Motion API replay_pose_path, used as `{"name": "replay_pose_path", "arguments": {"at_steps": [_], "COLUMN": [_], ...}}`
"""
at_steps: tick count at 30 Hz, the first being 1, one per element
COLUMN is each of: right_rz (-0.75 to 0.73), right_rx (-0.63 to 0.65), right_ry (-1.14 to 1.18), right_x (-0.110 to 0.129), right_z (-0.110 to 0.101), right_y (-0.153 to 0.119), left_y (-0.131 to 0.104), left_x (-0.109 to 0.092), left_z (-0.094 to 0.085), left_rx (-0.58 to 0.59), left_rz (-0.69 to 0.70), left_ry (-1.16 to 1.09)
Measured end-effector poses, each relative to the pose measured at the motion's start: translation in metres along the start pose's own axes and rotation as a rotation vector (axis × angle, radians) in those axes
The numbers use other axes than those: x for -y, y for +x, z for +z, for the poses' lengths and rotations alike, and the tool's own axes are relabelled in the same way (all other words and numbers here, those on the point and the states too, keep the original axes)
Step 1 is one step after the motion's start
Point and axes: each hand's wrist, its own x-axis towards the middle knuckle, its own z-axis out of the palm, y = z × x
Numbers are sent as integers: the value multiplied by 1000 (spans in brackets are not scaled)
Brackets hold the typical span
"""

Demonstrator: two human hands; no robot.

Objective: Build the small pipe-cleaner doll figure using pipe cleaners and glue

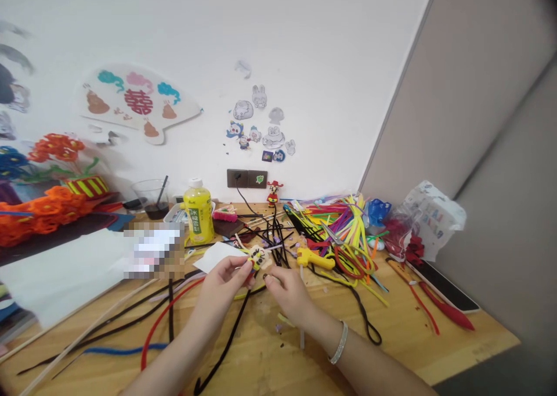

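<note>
Over the middle of the wooden table, my left hand [232,277] closes its fingers and thumb around a small doll figure [257,258] with a pale face, dark drawn features and a bit of yellow. My right hand [285,291] is just to the right of the figure, thumb and fingers pinched together near its lower edge. Whatever sits in that pinch is too small to name. A black pipe cleaner [232,332] runs down from under the figure toward the table's front. Just right of my right hand lies a yellow hot glue gun [315,259] with a glue stick.
Colourful pipe cleaners [354,225] heap up at the back right, with scissors [333,233] among them. A yellow drink bottle [199,210], a cup of dark liquid [155,201] and a red-hatted figure [273,194] stand along the wall. A phone [448,288] lies at the right edge.
</note>
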Motion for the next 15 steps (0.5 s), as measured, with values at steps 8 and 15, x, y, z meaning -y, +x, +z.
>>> {"name": "replay_pose_path", "arguments": {"at_steps": [8,15], "right_rz": [-15,-19], "right_rx": [9,2], "right_ry": [7,37], "right_x": [3,3], "right_z": [-3,-3], "right_y": [-1,0], "left_y": [-1,0], "left_x": [0,0], "left_z": [0,1], "left_rx": [21,33], "left_rz": [-1,-2], "left_ry": [3,7]}}
